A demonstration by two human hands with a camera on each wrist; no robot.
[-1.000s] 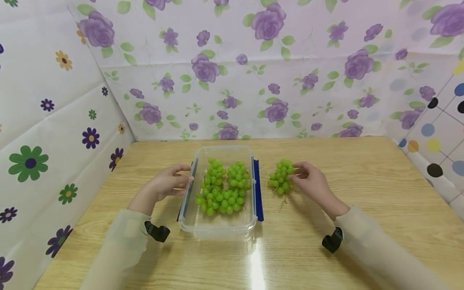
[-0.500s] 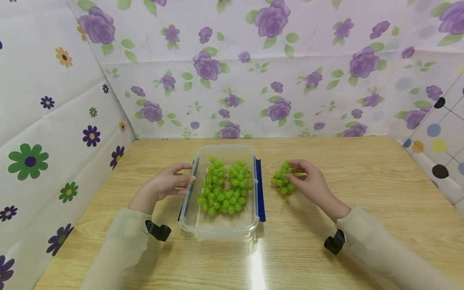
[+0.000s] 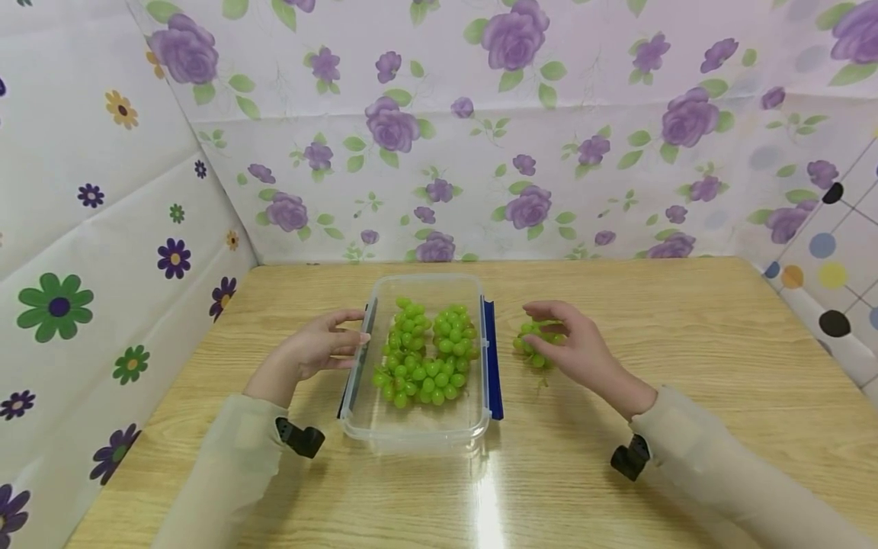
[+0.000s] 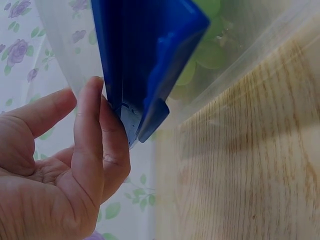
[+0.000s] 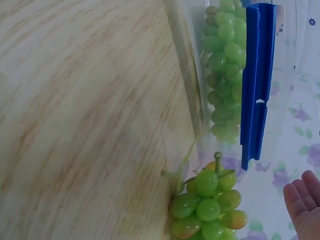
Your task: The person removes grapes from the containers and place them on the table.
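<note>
Fingertips (image 4: 89,115) of left hand (image 3: 309,351) touch box (image 3: 414,436) at its left long side, by left flap (image 4: 150,60); fingers lightly bent, spread, not clamped. Right hand (image 3: 576,343) well apart from left, over loose bunch (image 5: 207,210), fingers extended; right wrist view shows a gap between those fingers and the bunch. Can't tell if thumb touches. Loose bunch lies on table (image 3: 439,503), right of box, partly hidden by hand; stem (image 5: 173,175) points toward the person. Box: long axis runs near to far, short end facing the person. Right flap (image 3: 492,362) hangs along right side.

Counts: 2 hands, 1 box, 2 blue flaps, 1 loose bunch. Grapes (image 3: 428,374) inside box run together in a U; bunch count unclear. Black cameras (image 3: 299,438), 2, one per wrist. Purple-flowered cloth (image 3: 439,152) behind table.
</note>
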